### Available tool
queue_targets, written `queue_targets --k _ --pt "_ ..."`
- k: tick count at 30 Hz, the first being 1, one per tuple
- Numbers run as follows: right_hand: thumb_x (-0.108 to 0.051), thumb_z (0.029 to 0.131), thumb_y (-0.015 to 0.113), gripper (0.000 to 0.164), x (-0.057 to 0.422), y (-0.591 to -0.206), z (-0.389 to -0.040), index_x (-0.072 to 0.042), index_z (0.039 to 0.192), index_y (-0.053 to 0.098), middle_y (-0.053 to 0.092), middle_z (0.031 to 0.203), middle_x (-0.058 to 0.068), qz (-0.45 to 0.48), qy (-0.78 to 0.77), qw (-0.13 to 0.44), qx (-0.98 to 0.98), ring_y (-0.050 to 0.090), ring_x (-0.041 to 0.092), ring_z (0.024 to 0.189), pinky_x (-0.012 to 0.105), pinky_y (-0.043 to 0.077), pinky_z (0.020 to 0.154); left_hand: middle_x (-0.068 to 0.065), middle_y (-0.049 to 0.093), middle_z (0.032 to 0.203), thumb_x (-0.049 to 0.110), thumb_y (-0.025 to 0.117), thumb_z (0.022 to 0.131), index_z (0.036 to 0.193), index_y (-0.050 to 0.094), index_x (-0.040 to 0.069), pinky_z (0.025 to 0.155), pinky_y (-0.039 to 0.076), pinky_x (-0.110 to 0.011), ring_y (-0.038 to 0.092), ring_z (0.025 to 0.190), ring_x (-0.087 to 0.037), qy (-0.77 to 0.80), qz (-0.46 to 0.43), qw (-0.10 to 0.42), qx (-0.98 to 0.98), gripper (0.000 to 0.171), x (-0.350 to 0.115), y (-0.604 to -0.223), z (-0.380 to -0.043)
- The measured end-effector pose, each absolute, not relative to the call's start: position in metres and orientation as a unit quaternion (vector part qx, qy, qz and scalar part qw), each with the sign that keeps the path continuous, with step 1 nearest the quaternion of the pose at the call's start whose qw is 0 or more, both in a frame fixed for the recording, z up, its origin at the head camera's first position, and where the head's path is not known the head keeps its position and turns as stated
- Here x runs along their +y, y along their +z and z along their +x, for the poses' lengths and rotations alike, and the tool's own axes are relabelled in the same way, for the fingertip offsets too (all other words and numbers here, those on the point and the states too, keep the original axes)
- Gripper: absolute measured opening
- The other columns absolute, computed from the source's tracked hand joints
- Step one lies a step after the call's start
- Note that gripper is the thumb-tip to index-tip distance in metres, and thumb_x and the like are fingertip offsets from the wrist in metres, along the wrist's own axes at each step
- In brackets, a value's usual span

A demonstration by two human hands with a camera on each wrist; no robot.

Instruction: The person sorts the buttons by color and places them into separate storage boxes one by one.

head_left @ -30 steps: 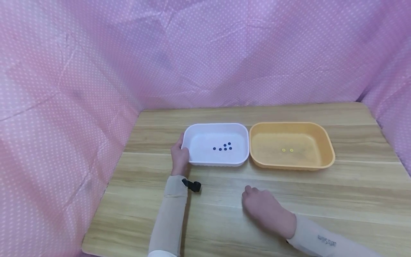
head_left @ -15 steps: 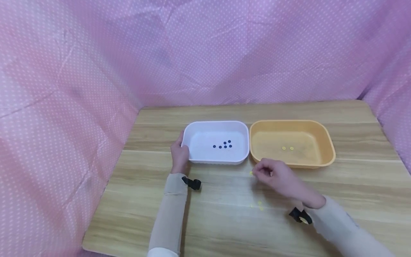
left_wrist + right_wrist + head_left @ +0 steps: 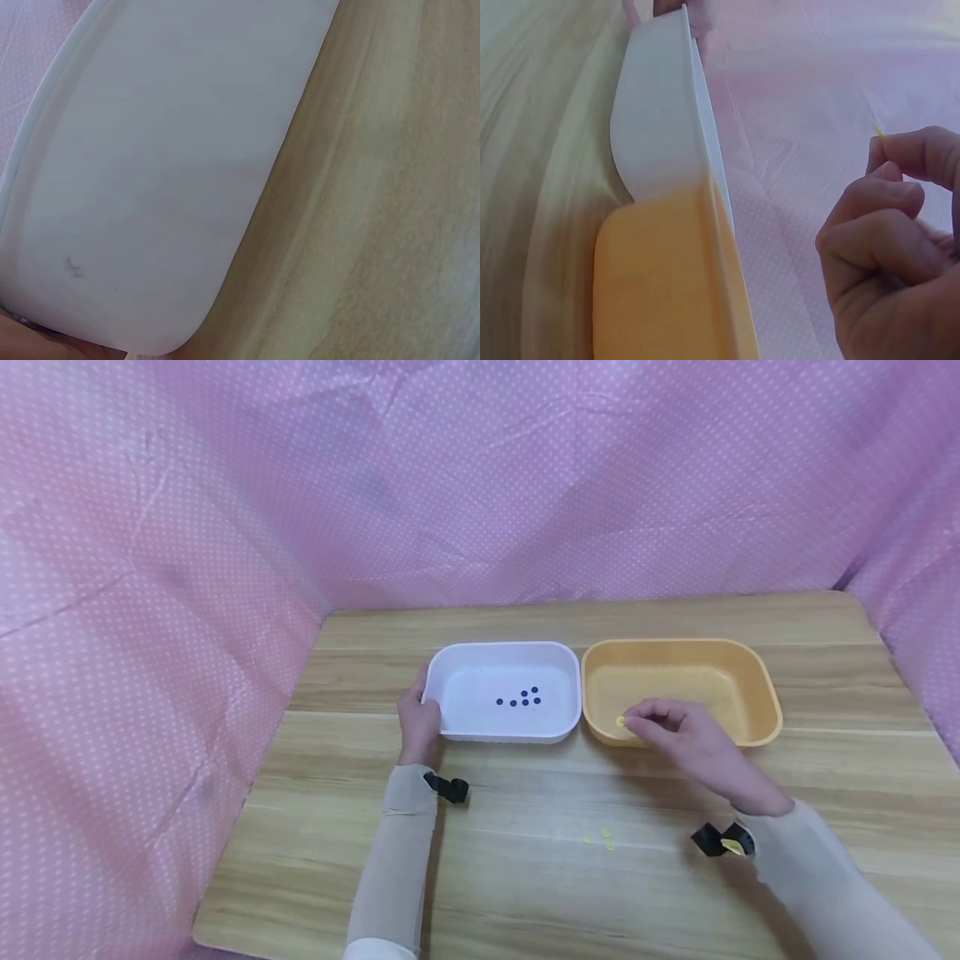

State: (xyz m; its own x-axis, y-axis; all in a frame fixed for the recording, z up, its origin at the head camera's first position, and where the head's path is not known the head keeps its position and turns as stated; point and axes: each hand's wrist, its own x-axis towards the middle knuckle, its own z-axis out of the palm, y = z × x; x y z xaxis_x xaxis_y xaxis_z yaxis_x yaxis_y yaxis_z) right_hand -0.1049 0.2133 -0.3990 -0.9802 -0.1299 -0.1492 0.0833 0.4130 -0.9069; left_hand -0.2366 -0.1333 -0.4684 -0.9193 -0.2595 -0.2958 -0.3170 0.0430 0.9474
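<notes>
At the left end of the white plastic bin [image 3: 495, 727], my left hand [image 3: 418, 722] grips the wall, thumb by the rim. Several dark round buttons [image 3: 525, 702] lie on that bin's floor. Over the front left part of the orange bin [image 3: 765, 718], my right hand [image 3: 693, 739] pinches a small yellow button [image 3: 620, 721] between thumb and index finger. The right wrist view shows this button [image 3: 880, 131] nearly edge-on at the fingertips, above the rim. My right hand covers part of the orange bin's floor. In the left wrist view the white bin's side [image 3: 165, 150] fills much of the picture.
The two bins stand side by side, ends close together, on a wood-grain table [image 3: 510, 893]. In front of them lie several small yellow buttons [image 3: 606, 839]. A pink dotted cloth [image 3: 480, 485] hangs behind the table and along its sides.
My right hand has moved from the table in front, up and right to over the orange bin, carrying a yellow button. Yellow buttons it covered on the table now show. My left hand stays put.
</notes>
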Motion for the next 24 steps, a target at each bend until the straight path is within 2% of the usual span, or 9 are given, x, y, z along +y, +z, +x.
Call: queue_targets --k 3,8,16,21,23,24 --pt "-0.034 0.096 0.059 0.033 0.218 -0.400 -0.108 -0.006 0.111 0.068 0.066 0.100 0.013 -0.012 -0.540 0.095 0.836 0.055 0.016 0.084 0.023 0.050 0.067 0.004 0.036 0.154 -0.015 0.035 0.087 0.147 0.043 0.017 0.113 0.029 -0.029 0.030 0.140 -0.012 0.663 -0.199 0.021 0.722 0.069 -0.133 -0.469 -0.236" --pt "-0.039 0.096 0.058 0.038 0.232 -0.401 -0.114 -0.006 0.113 0.067 0.060 0.090 0.012 0.001 -0.524 0.094 0.847 0.050 0.013 0.075 0.025 0.046 0.058 0.002 0.037 0.153 -0.016 0.033 0.083 0.146 0.044 0.015 0.113 0.030 -0.028 0.031 0.139 -0.012 0.662 -0.192 0.014 0.724 0.072 -0.134 -0.471 -0.237" --pt "-0.040 0.097 0.055 0.045 0.265 -0.399 -0.124 -0.001 0.118 0.064 0.062 0.097 -0.001 0.042 -0.495 0.098 0.862 0.052 0.013 0.085 0.023 0.045 0.064 0.005 0.034 0.154 -0.019 0.034 0.083 0.146 0.043 0.018 0.112 0.030 -0.028 0.029 0.141 -0.012 0.672 -0.198 0.021 0.713 0.074 -0.134 -0.469 -0.240" --pt "-0.039 0.098 0.054 0.046 0.278 -0.400 -0.132 0.001 0.118 0.064 0.065 0.113 0.011 0.039 -0.450 0.110 0.885 0.054 0.013 0.093 0.019 0.045 0.071 0.005 0.036 0.154 -0.016 0.033 0.084 0.147 0.043 0.019 0.113 0.029 -0.029 0.029 0.140 -0.012 0.667 -0.200 0.023 0.717 0.072 -0.134 -0.468 -0.240" --pt "-0.035 0.098 0.054 0.043 0.281 -0.402 -0.136 0.004 0.114 0.066 0.065 0.112 0.016 0.028 -0.421 0.113 0.900 0.054 0.014 0.088 0.019 0.045 0.070 0.005 0.036 0.154 -0.015 0.034 0.085 0.147 0.043 0.019 0.113 0.030 -0.029 0.030 0.140 -0.011 0.664 -0.201 0.025 0.720 0.071 -0.134 -0.468 -0.239" --pt "-0.031 0.098 0.054 0.040 0.283 -0.404 -0.138 0.004 0.109 0.068 0.067 0.106 0.016 0.023 -0.403 0.112 0.908 0.053 0.014 0.084 0.019 0.045 0.069 0.005 0.035 0.154 -0.016 0.034 0.086 0.147 0.043 0.019 0.112 0.031 -0.029 0.030 0.140 -0.011 0.668 -0.202 0.027 0.716 0.071 -0.135 -0.468 -0.239"
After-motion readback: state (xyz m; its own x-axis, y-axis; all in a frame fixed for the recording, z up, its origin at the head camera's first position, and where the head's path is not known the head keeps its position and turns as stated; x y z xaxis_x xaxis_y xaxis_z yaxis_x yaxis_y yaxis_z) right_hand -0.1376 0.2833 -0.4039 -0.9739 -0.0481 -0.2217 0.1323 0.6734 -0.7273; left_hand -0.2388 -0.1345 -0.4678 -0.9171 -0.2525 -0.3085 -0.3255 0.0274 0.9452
